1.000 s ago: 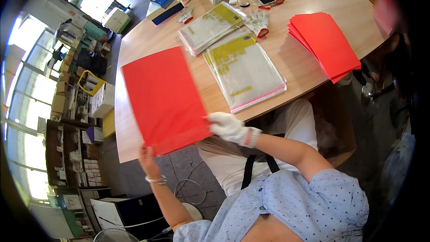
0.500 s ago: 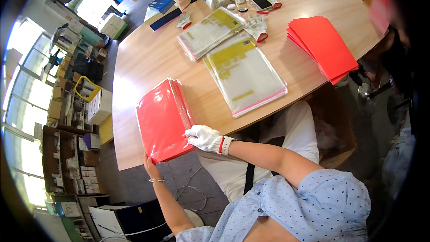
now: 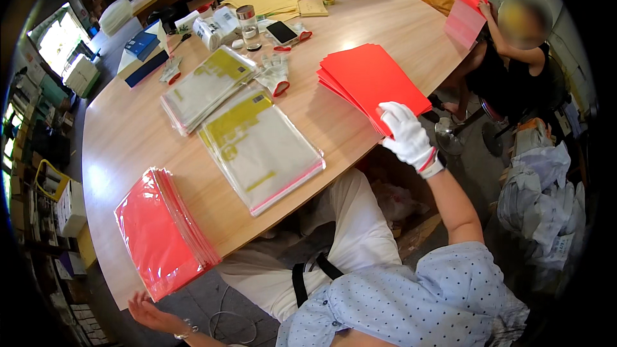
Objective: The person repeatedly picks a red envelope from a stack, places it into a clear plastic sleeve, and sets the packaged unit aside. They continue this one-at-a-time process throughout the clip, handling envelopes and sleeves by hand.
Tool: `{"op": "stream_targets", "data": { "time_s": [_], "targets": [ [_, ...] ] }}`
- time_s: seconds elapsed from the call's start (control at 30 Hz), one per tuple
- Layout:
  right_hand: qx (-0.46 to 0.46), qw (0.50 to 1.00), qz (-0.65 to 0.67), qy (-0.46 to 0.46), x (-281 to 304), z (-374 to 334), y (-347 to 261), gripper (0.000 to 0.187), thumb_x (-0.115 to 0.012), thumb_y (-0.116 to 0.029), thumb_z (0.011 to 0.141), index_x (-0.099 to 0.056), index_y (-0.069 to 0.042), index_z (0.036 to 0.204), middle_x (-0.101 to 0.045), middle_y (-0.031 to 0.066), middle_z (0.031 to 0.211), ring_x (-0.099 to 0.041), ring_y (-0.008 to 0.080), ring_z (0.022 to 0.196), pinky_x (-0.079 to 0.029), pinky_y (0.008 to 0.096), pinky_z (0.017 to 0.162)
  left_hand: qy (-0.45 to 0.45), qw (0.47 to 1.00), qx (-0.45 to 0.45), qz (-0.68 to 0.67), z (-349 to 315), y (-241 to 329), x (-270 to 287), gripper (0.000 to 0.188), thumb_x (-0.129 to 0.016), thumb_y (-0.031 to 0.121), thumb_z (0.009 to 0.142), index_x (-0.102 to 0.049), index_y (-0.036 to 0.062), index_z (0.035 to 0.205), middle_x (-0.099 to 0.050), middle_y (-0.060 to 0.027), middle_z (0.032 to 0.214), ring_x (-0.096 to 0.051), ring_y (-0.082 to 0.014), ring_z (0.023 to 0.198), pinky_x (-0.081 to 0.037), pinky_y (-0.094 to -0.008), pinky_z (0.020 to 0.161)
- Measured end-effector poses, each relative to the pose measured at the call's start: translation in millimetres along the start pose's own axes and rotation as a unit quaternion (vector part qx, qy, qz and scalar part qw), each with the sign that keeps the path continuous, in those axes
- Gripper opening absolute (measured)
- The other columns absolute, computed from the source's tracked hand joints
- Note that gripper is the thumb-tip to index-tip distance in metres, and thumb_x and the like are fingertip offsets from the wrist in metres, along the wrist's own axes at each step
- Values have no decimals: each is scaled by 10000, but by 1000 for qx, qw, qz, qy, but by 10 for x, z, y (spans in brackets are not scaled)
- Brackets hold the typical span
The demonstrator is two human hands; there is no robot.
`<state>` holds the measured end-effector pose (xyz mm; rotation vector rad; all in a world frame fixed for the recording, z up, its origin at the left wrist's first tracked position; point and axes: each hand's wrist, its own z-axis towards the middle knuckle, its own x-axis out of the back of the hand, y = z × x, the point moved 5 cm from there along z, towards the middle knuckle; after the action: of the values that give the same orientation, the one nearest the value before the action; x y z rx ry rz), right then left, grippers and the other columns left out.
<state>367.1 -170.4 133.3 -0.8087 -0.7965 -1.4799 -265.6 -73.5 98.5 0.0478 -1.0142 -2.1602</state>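
Note:
My right hand [image 3: 409, 135], in a white glove, is at the near edge of a fanned stack of red sheets [image 3: 373, 80]. Its fingers and thumb are apart, with the red edge showing between them. My bare left hand [image 3: 149, 313] is open beside the lower corner of a pile of red sheets in clear plastic sleeves [image 3: 157, 238]. That pile lies at the table's near left edge, slightly overhanging it. Between the two red piles are two stacks of clear plastic sleeves with olive print, a nearer one [image 3: 263, 151] and a farther one [image 3: 205, 87].
White gloves [image 3: 275, 72], a phone [image 3: 281, 32], a glass jar [image 3: 248, 26] and blue boxes [image 3: 141, 45] stand or lie farther back on the wooden table [image 3: 128, 148]. A person [image 3: 514, 58] sits at the right, holding red sheets. Wrapped bundles [image 3: 540, 186] are piled below.
My right hand has left the sleeved red pile and moved right to the loose red sheets. My left hand has let go of the sleeved pile. The view has swung right.

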Motion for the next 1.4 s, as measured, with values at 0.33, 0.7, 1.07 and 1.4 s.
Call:
{"op": "stream_targets", "data": {
  "time_s": [0.33, 0.7, 1.07, 1.4],
  "targets": [
    [-45, 993, 106, -9, -210, -143, 703, 127, -633, -148, 780, -588, -74, 873, -637, 79, 825, -622, 260, 740, -499, 346, 612, -518, 844, -82, -111, -899, 1390, -2229, 218, -573, 65, 827, -595, -8, 1031, -641, -160, 995, -633, -294, 880, -501, -342, 737],
    [-398, 705, 515, 281, -603, -2138, 774, 289, -580, -321, 881, -542, -35, 907, -586, 94, 956, -572, 205, 800, -496, 341, 699, -486, 787, -297, 238, -1514, 1027, -3619, 134, -555, 120, 781, -602, 57, 891, -556, -94, 907, -573, -258, 864, -498, -383, 758],
    [-405, 615, 661, 144, -45, -1199, 169, 256, -433, -160, 882, -491, -67, 1114, -527, -7, 717, -442, 88, 481, -357, 223, 416, -496, 861, -93, 69, -1132, 578, -3652, 225, -487, 196, 885, -626, 57, 993, -649, -164, 920, -595, -335, 879, -478, -431, 773],
    [-498, 391, 774, -11, -341, -1712, -944, 235, -435, -134, 894, -523, -45, 1091, -606, 22, 924, -560, 102, 653, -453, 216, 515, -321, 911, -254, 38, -1204, 578, -3319, 237, -536, 151, 829, -566, 35, 1034, -627, -151, 925, -573, -316, 919, -465, -418, 808]
  ]
}}
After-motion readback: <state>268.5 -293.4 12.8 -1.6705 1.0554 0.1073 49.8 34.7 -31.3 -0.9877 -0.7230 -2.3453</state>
